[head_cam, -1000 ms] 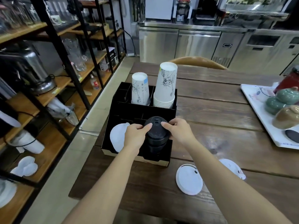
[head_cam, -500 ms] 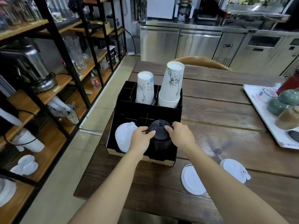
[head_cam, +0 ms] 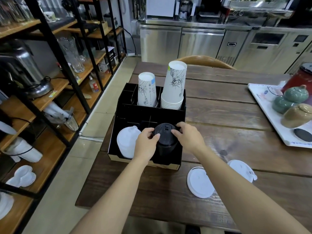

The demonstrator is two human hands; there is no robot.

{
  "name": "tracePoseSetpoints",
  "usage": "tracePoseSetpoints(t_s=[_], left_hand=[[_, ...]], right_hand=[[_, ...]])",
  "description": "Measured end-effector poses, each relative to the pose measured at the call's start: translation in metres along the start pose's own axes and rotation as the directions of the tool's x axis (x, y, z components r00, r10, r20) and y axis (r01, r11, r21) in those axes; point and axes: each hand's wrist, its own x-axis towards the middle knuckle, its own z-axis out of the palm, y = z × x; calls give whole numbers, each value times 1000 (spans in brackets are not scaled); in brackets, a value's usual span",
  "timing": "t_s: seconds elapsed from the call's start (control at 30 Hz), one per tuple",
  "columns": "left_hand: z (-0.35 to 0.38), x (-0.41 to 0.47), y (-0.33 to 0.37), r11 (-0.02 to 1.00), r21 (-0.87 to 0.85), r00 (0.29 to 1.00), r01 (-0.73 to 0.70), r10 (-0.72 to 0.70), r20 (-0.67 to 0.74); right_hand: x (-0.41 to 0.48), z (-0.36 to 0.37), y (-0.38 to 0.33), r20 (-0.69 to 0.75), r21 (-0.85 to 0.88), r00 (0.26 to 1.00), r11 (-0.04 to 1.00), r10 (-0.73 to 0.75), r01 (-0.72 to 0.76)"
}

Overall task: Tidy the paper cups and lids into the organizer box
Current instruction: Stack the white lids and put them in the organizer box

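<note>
Two white lids [head_cam: 200, 182] still lie on the table right of the organizer box [head_cam: 183, 105], while our left hand [head_cam: 146, 144] and right hand [head_cam: 190, 137] pinch the black lid stack [head_cam: 165, 139] in its front compartment.

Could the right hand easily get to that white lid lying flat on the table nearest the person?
Probably yes. The white lid lies bare on the table, just beside the right forearm, with nothing on it. The right hand must first let go of the black lids.
</note>
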Motion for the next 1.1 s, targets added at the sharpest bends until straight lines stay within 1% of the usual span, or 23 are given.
tracePoseSetpoints(t_s=[0.1,0.17,0.2,0.23,0.27,0.3,0.33,0.4,0.47,0.5,0.57,0.63,0.7,0.8,0.83,0.9,1.0,1.1], left_hand=[[3,-5,7,993,95,990,-70,80,-113],[9,-13,12,969,182,958,-167,203,-204],[13,-19,15,948,208,931,-239,285,-229],[19,-27,16,922,219,901,-318,366,-233],[25,-35,17,894,220,877,-390,434,-208],[33,-42,16,869,216,864,-445,481,-152],[41,-49,14,851,218,863,-478,501,-65],[59,-60,4,838,255,876,-482,459,147],[78,-66,-11,839,351,896,-417,313,315],[87,-68,-18,821,426,900,-379,221,375],[101,-71,-31,742,574,890,-348,69,450],[112,-75,-44,671,662,878,-333,-34,477],[120,-79,-53,625,713,871,-317,-106,480],[126,-83,-60,569,748,867,-342,-117,485],[127,-83,-61,575,743,870,-342,-104,482],[129,-82,-63,625,714,882,-316,-84,463],[130,-82,-60,720,646,912,-255,-43,408],[130,-83,-50,817,549,926,-175,-53,374]], right_hand=[[-8,-3,6,-132,85,991,996,-13,24],[-10,-5,15,-172,97,985,995,-1,18],[-12,-6,21,-173,95,985,995,16,1],[-13,-7,29,-171,85,985,996,36,-21],[-15,-7,37,-164,73,985,996,58,-46],[-18,-7,45,-154,66,985,995,79,-70],[-21,-7,53,-145,65,984,994,101,-92],[-29,-6,68,-120,72,983,988,141,-133],[-39,-3,83,-66,89,982,982,175,-169],[-44,-2,90,-33,89,981,978,189,-186],[-55,2,104,46,81,976,973,214,-218],[-66,7,118,129,65,959,963,250,-260],[-78,14,128,188,38,940,954,285,-297],[-89,27,139,236,18,926,952,294,-306],[-92,30,140,229,17,928,952,295,-307],[-95,34,140,173,52,939,949,297,-310],[-99,38,139,92,169,947,933,307,-319],[-100,37,139,31,326,949,894,315,-308]])
